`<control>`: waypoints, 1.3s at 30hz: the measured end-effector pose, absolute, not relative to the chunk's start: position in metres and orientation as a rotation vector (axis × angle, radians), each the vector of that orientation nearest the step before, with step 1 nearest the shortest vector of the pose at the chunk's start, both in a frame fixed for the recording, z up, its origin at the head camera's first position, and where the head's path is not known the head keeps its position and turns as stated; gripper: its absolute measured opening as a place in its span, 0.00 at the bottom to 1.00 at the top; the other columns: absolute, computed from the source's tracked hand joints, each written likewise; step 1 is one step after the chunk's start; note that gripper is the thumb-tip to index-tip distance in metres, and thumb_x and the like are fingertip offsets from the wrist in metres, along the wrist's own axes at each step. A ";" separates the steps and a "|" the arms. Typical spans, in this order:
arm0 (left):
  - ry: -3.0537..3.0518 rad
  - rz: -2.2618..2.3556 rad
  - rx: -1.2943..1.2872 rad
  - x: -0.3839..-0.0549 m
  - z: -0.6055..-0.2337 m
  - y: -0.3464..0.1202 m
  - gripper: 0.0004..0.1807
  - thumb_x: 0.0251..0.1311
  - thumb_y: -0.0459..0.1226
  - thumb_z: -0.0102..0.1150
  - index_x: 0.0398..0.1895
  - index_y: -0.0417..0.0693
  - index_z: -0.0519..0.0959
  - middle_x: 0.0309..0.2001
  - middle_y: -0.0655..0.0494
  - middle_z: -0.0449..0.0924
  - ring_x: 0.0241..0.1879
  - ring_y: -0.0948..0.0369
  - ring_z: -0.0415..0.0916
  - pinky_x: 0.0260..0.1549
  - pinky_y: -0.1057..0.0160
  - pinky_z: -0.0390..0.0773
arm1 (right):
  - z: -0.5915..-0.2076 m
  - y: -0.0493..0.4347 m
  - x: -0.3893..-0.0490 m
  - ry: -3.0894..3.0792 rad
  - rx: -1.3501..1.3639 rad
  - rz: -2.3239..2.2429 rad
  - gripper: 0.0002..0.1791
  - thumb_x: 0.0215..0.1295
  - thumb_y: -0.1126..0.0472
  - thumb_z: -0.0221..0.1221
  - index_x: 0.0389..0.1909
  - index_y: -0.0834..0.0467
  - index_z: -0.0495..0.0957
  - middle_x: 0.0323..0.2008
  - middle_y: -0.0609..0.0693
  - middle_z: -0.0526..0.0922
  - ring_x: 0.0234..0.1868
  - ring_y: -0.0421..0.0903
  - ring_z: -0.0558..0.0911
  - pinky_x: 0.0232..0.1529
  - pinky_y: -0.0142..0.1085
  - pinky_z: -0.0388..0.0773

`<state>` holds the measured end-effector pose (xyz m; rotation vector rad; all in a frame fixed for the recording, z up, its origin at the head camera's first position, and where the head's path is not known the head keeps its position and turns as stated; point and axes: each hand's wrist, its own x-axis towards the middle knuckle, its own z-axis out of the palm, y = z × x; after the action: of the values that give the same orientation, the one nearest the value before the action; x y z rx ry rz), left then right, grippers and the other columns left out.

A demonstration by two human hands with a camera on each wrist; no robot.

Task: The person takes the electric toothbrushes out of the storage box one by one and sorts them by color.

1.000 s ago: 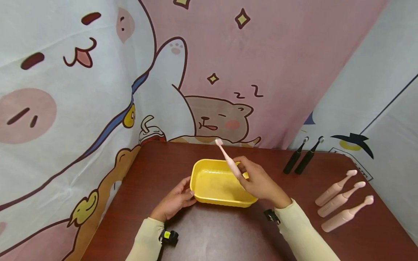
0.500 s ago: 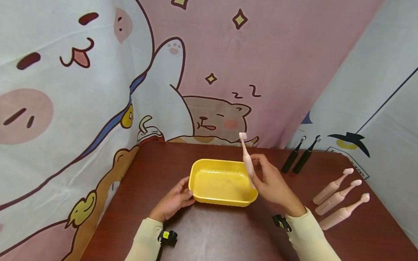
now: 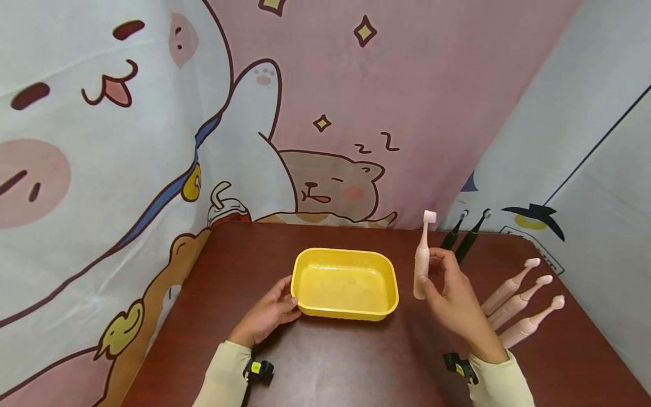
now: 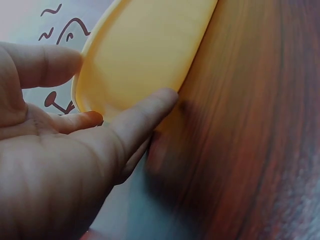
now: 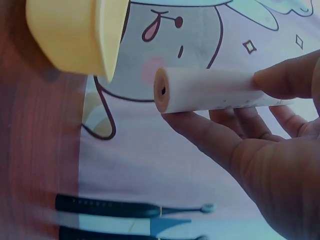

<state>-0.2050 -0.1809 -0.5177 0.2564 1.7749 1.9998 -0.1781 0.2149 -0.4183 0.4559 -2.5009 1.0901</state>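
A yellow plastic tray (image 3: 346,314) stands mid-table with nothing in it. My left hand (image 3: 266,314) holds its left end; in the left wrist view the thumb lies along one side of the tray (image 4: 150,45) and fingertips touch another. To the right of the tray, my right hand (image 3: 455,299) pinches a pink electric toothbrush (image 3: 421,265) by its handle, between thumb and fingers. The brush is upright, head on top, raised over the table. From the right wrist, the handle's round base (image 5: 161,91) with a small hole faces left.
Three more pink electric toothbrushes (image 3: 512,305) lie side by side at the right, partly behind the right hand. Two black electric toothbrushes (image 3: 469,243) lie at the back right. A cartoon-printed cloth (image 3: 330,85) hangs along the back and sides of the brown table (image 3: 325,362).
My right hand has carried the pink toothbrush rightward from over the tray to beside it, turning it from a leftward tilt to upright. The left hand keeps its place at the tray.
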 end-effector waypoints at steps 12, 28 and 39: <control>1.792 1.992 0.269 -0.208 -0.518 -0.182 0.35 0.81 0.29 0.42 0.85 0.42 0.44 0.82 0.32 0.52 0.77 0.38 0.62 0.71 0.38 0.70 | -0.436 0.243 -0.152 -2.337 0.318 1.239 0.31 0.64 0.84 0.59 0.66 0.71 0.63 0.53 0.52 0.77 0.52 0.24 0.77 0.52 0.12 0.73; 1.782 1.995 0.270 -0.205 -0.520 -0.181 0.35 0.81 0.29 0.42 0.85 0.41 0.44 0.81 0.30 0.53 0.76 0.39 0.64 0.71 0.38 0.71 | -0.469 0.269 -0.120 -2.322 0.090 1.174 0.32 0.61 0.85 0.61 0.65 0.71 0.64 0.46 0.30 0.75 0.44 0.22 0.78 0.39 0.15 0.76; 1.780 1.998 0.254 -0.206 -0.520 -0.181 0.35 0.82 0.31 0.43 0.85 0.42 0.44 0.80 0.31 0.54 0.75 0.40 0.65 0.71 0.38 0.71 | -0.477 0.279 -0.106 -2.277 0.065 1.156 0.33 0.59 0.86 0.61 0.65 0.71 0.65 0.46 0.26 0.80 0.46 0.20 0.81 0.42 0.15 0.77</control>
<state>-0.2058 -0.1809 -0.5204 0.2541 1.7805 1.9979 -0.1061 0.2791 -0.4766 0.0651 -2.2767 1.1557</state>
